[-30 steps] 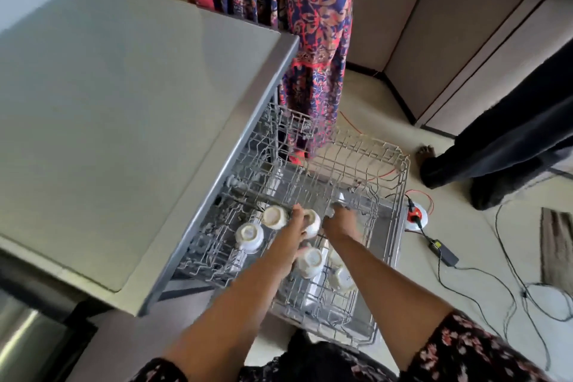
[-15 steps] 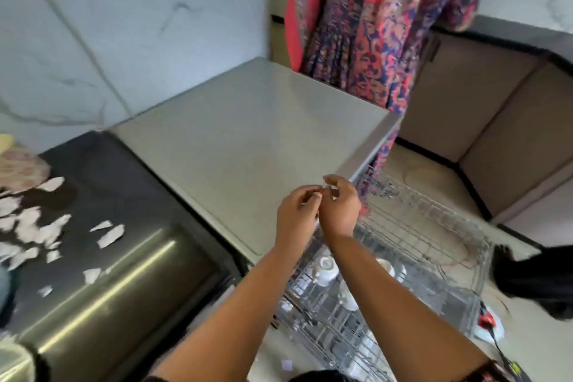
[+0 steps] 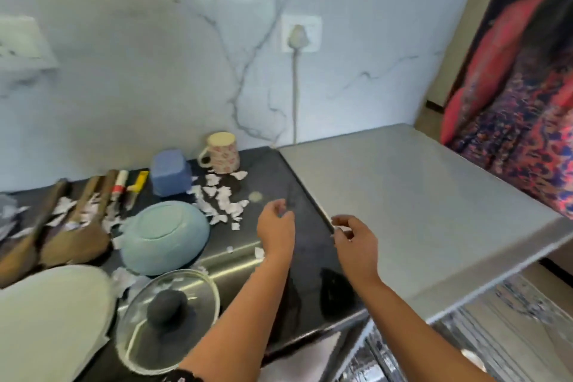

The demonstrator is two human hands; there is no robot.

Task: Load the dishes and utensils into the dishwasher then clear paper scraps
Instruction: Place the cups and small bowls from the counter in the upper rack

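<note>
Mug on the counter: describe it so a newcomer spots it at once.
Start at the wall socket and follow its cord down to the black counter. Just left of there, by the wall, stands the mug. It alone has a handle and a cream body with red flower print; its left neighbour is a plain blue box.

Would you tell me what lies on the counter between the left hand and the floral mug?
In the head view, torn paper scraps lie scattered on the dark counter between the left hand and the floral mug.
</note>
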